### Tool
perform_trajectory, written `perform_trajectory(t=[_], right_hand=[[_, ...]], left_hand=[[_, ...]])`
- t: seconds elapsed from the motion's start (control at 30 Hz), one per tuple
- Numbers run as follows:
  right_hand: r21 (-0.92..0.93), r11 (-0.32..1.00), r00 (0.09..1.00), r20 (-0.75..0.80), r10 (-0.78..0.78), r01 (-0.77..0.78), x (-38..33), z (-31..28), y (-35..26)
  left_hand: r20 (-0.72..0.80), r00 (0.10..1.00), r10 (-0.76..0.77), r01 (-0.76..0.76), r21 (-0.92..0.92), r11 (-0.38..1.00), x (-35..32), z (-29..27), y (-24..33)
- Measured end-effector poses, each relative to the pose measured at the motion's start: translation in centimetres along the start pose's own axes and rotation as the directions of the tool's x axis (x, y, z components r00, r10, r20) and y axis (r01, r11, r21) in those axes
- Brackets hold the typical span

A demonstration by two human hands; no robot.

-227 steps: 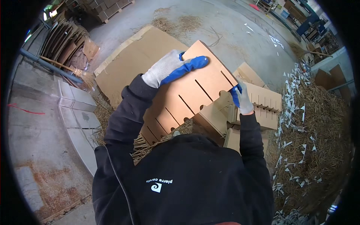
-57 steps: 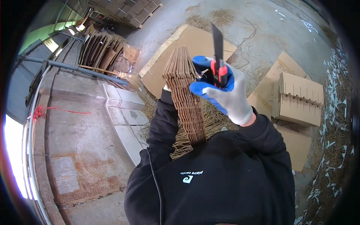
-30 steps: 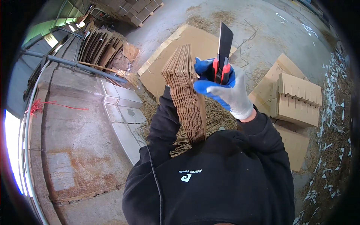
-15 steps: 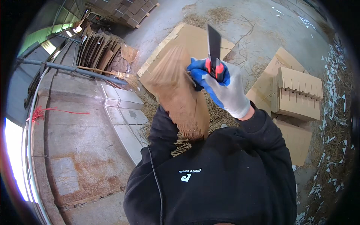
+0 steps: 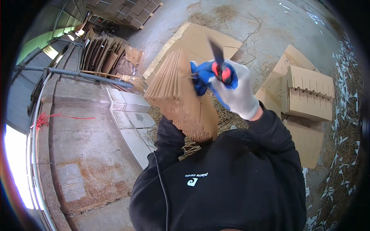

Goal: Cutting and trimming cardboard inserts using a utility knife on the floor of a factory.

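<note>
I hold a thick stack of brown cardboard sheets point(image 5: 181, 100) edge-on in front of my chest, tilted down to the right. My left hand point(image 5: 198, 82) is mostly hidden behind the stack; only blue glove fingers show, wrapped around its right edge. My right hand point(image 5: 235, 96), in a white glove with a blue palm, is closed on a red-handled knife point(image 5: 217, 57). The dark blade points up and slightly left, just right of the stack's top edge.
Flat cardboard sheets point(image 5: 200, 38) lie on the concrete floor ahead amid loose straw. A stack of slotted cardboard pieces point(image 5: 310, 94) sits at right, with white scraps point(image 5: 347, 134) beyond. More sheets point(image 5: 104, 57) lean behind a metal rail point(image 5: 77, 73) at left.
The stack has swung from nearly upright to tilted with its face toward me. The knife stays raised beside it, its blade now leaning left. Much earlier both hands held a flat slotted sheet.
</note>
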State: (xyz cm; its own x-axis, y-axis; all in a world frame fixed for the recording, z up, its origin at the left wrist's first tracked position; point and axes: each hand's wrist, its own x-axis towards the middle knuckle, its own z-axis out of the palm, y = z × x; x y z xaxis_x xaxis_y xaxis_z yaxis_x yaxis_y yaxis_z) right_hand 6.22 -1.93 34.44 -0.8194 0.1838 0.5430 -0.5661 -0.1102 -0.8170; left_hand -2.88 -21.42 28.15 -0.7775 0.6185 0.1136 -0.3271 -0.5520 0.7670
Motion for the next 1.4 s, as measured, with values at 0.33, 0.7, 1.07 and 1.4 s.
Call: perform_trajectory(t=[0.33,0.7,1.07,1.4], right_hand=[[0.222,0.957,0.958,-0.171,0.229,-0.189,-1.8,-0.7,1.5],[0.086,0.874,0.873,-0.059,0.485,-0.479,-4.0,-9.0,2.5],[0.088,0.986,0.954,0.277,0.115,-0.144,1.6,0.7,-1.6],[-0.214,0.918,0.933,0.215,-0.289,0.334,4.7,6.3,-0.5]], left_hand=[[0.032,0.996,-0.088,0.093,-0.444,0.891,1.5,-2.4,0.5],[0.169,0.924,0.344,-0.305,-0.216,0.927,-0.8,-8.0,3.0],[0.094,0.951,0.294,-0.27,-0.209,0.94,-0.4,-5.0,-0.1],[0.073,0.964,0.254,-0.232,-0.228,0.946,1.5,-4.0,-1.9]])
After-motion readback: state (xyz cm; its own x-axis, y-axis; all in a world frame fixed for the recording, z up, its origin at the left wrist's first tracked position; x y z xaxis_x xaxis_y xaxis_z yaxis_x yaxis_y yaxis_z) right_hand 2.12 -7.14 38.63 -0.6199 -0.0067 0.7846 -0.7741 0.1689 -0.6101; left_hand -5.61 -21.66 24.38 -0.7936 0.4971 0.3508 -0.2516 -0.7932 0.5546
